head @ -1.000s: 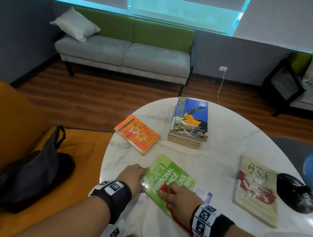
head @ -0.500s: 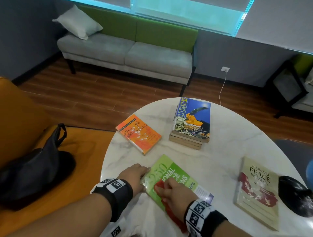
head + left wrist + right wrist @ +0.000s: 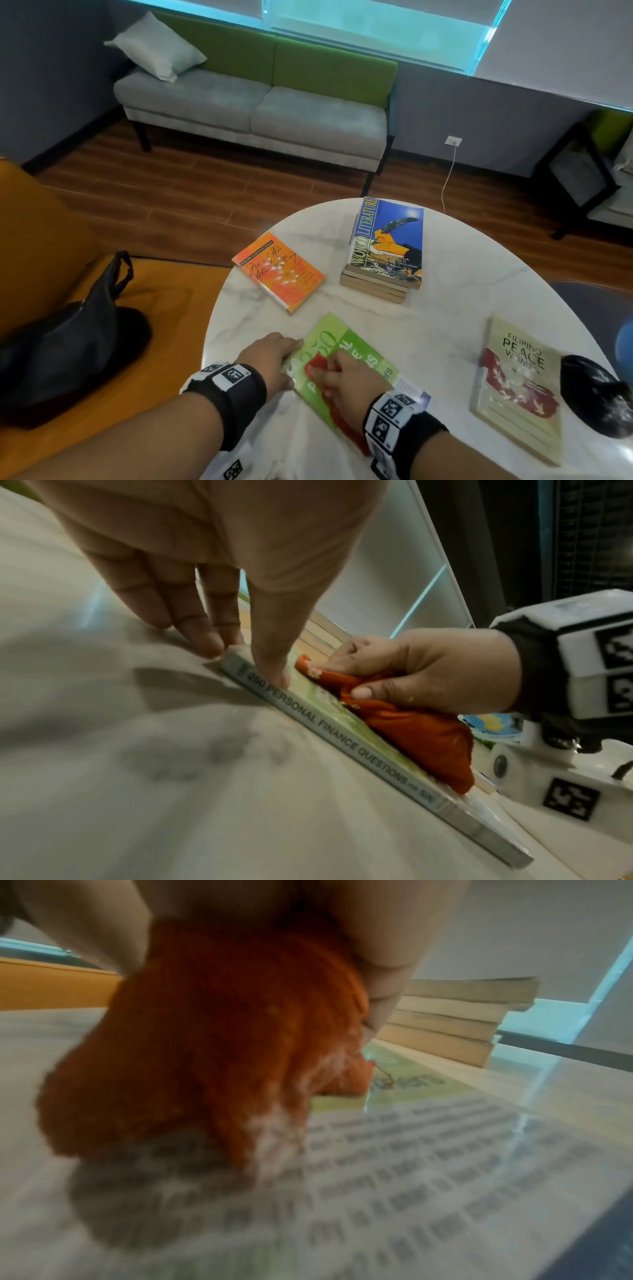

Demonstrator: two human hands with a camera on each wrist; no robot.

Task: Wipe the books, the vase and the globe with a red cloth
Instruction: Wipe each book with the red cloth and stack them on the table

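right hand [image 3: 428, 669] clutches red cloth [image 3: 421, 731] on green book [image 3: 346, 363] | left hand [image 3: 270, 359] flat, steadying corner | spine title only left-wrist view

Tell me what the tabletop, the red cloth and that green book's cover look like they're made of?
The tabletop looks like polished white marble or an imitation: grey veins, glossy reflections. The red cloth, bunched in the right hand, seems a soft fuzzy fabric, folding and draping loosely. The green book, steadied by the left hand, appears a glossy paperback, perhaps plastic-covered: sheen on the cover.

Bare marble table [image 3: 442, 322] lies open between the books. Orange book [image 3: 278, 271] and book stack [image 3: 383, 250] flank a gap.
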